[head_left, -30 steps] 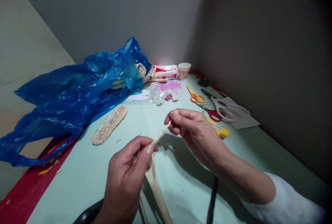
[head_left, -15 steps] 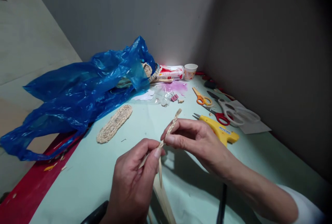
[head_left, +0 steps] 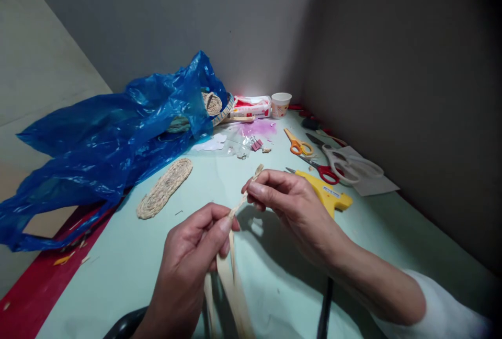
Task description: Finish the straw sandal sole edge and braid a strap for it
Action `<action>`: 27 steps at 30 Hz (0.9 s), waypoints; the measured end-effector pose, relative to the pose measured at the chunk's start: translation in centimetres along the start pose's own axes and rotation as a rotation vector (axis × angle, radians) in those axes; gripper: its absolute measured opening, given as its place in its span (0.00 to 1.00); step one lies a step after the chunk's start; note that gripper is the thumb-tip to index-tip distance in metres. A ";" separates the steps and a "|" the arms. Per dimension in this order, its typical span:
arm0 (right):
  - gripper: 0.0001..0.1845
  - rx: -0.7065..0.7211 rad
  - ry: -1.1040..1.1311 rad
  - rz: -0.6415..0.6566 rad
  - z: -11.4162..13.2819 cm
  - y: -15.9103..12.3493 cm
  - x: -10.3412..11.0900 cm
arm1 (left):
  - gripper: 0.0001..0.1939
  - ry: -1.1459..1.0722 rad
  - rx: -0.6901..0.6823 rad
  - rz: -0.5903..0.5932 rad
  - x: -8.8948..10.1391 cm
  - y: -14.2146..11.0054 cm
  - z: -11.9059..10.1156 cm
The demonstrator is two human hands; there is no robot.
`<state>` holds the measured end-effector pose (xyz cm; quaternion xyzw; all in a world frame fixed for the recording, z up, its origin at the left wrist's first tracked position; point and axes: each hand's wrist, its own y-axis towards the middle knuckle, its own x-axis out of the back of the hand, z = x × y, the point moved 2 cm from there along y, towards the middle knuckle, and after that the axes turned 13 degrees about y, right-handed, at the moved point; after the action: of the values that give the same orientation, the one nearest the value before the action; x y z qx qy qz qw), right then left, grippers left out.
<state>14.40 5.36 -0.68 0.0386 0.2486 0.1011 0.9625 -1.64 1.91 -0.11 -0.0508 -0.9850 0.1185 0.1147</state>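
Both my hands work a thin braided straw strip [head_left: 246, 193] above the pale green table [head_left: 129, 255]. My left hand [head_left: 192, 260] pinches the braid's lower end between thumb and forefinger, and loose flat straw strands [head_left: 231, 292] hang down from that pinch. My right hand [head_left: 288, 205] is closed on the braid's upper part, whose tip pokes out above the fingers. A flat oval woven straw mat [head_left: 164, 188] lies on the table to the left of my hands.
A crumpled blue plastic bag [head_left: 105, 140] holding woven straw pieces fills the left. A yellow glue gun [head_left: 325, 192], red scissors [head_left: 323, 170], orange scissors [head_left: 297, 144] and white scissors [head_left: 349, 164] lie at right near the wall. A paper cup [head_left: 281, 104] and packet [head_left: 251, 106] stand at the back.
My hands stay on the braid; the right hand has slid a little along it, leaving less of the tip showing than half a second ago. The view shifted slightly.
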 end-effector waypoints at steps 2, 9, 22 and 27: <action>0.10 -0.029 0.035 -0.035 -0.4 0.1 0.3 | 0.13 -0.052 0.027 0.006 -0.2 0.1 0.1; 0.14 -0.236 -0.017 0.266 -0.5 0.0 -0.5 | 0.08 -0.154 -0.003 0.000 -0.3 0.5 0.0; 0.12 -0.303 -0.158 0.338 -1.0 -0.7 -0.9 | 0.09 -0.105 -0.081 0.068 -0.1 0.6 -0.2; 0.05 -0.270 -0.352 0.408 -0.6 -0.9 -0.7 | 0.09 -0.131 -0.087 0.109 -0.1 0.8 0.0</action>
<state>13.71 4.38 -0.96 -0.0239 0.0492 0.3163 0.9471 -1.49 2.71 -0.33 -0.1013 -0.9904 0.0849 0.0414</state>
